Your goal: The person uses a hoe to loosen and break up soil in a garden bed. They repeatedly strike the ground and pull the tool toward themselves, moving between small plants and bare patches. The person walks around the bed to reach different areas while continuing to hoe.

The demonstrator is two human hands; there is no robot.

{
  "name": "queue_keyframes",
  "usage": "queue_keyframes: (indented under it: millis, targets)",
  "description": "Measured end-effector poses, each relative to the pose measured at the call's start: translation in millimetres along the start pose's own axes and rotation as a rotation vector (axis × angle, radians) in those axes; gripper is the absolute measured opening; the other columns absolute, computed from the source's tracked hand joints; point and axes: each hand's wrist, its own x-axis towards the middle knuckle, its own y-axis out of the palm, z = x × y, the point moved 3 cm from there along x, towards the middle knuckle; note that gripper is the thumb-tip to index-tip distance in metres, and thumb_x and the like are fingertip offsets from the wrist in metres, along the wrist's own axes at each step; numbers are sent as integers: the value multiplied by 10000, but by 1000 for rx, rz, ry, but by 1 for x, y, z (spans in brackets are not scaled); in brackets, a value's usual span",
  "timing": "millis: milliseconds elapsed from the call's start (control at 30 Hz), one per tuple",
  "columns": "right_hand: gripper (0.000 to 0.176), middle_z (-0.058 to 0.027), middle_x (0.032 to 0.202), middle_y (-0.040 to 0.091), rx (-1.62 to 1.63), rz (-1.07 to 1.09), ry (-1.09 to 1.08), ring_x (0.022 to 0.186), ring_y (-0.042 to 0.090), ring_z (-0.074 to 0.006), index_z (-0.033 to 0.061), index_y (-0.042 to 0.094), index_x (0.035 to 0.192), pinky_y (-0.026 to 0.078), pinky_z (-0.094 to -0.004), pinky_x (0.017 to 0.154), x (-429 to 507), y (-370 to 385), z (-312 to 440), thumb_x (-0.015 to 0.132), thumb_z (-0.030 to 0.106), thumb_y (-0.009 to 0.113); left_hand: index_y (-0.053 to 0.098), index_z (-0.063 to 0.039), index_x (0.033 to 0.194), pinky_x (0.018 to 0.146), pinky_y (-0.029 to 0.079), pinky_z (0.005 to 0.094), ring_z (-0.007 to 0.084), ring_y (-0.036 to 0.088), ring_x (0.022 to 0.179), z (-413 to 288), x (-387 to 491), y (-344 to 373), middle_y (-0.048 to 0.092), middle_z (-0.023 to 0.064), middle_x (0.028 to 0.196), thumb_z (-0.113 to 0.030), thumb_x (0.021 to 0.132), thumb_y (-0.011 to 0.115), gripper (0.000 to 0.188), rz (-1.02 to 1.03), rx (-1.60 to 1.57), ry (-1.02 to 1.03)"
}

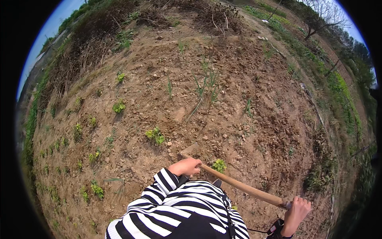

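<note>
A hoe with a long wooden handle lies slantwise across the front of my body. My left hand grips the handle close to the metal hoe head, which is at or just above the stony soil. At the opposite end, my right hand is closed around the butt of the handle. A small yellow-green plant grows just beyond the middle of the handle. Another leafy plant stands up and left of the hoe head. Part of a shoe shows under the handle.
Several low plants grow in the soil at left. Green onion-like shoots stand ahead. Dry brush lies at the far edge, and a narrow border strip edges the plot at right.
</note>
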Motion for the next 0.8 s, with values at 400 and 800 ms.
queue_keyframes:
  millis: [400,800]
  targets:
    - [128,-129,643,522,56,-106,-143,675,534,-278,39,509,643,379,-356,648,41,16,-18,606,-60,581,518,-30,1083,643,540,283,163,653,801,3,95,76,645,107,979,-130,921,502,191,14,-1033,-440]
    - [175,-110,661,512,-17,-147,-282,668,537,-271,41,503,708,386,-353,615,113,-8,1,613,-77,590,564,-28,1034,793,517,339,208,625,901,21,70,-5,645,106,1010,-114,903,516,164,-602,-1765,-396]
